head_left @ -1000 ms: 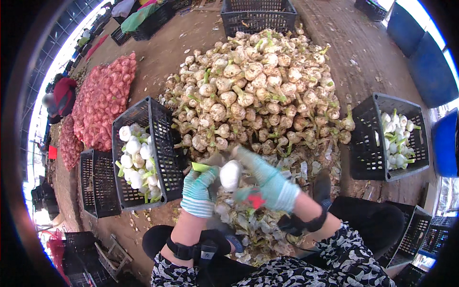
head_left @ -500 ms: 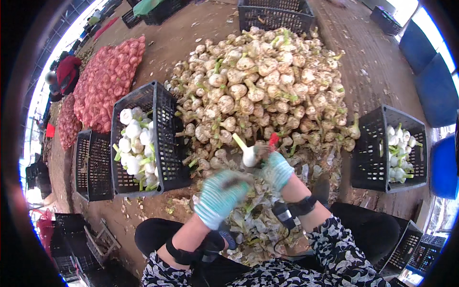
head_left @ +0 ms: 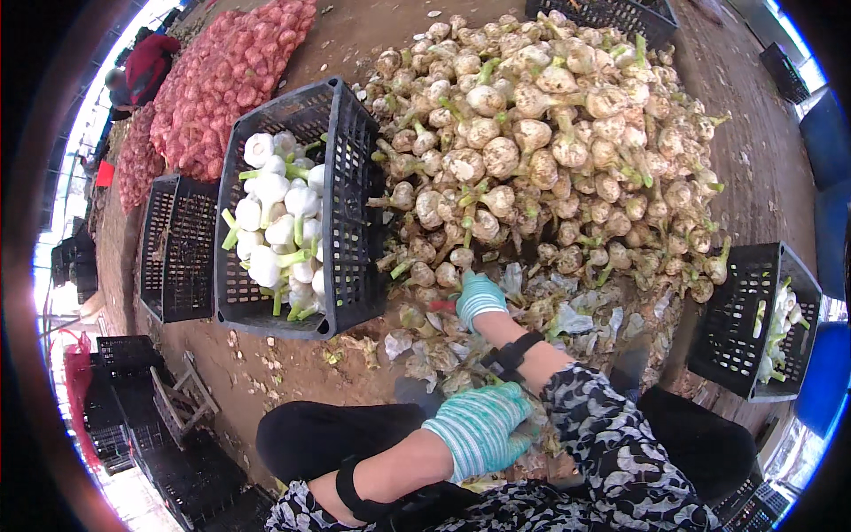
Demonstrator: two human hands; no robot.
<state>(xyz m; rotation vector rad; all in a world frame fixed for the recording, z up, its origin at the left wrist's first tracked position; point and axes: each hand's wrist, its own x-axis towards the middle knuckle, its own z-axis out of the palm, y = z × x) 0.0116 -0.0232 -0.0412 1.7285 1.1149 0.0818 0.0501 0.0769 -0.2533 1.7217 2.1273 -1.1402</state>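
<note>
My right hand (head_left: pixel 480 300), in a green and white striped glove, reaches to the near edge of a heap of soil-stained garlic bulbs (head_left: pixel 532 133). Its fingertips are by a dirty bulb (head_left: pixel 462 258). A small red-ended tool (head_left: pixel 441 305) sticks out at the left of this hand; the rest of it is hidden. Closer to my body, my left hand (head_left: pixel 479 430), gloved alike, hovers over loose peelings with its fingers a little apart and no bulb visible in it.
Left of the heap, a black crate (head_left: pixel 332 204) contains clean white garlic (head_left: pixel 279 208); another black crate (head_left: pixel 177 248) stands beside it. At right is a black crate (head_left: pixel 727 328) with white bulbs. Garlic skins (head_left: pixel 567 319) litter the ground. Red net sacks (head_left: pixel 226 89) lie far left, near a person (head_left: pixel 149 66).
The clean white bulb has left my hands. My right hand has moved left toward the heap's edge, and my left hand has dropped nearer my body. The view has shifted.
</note>
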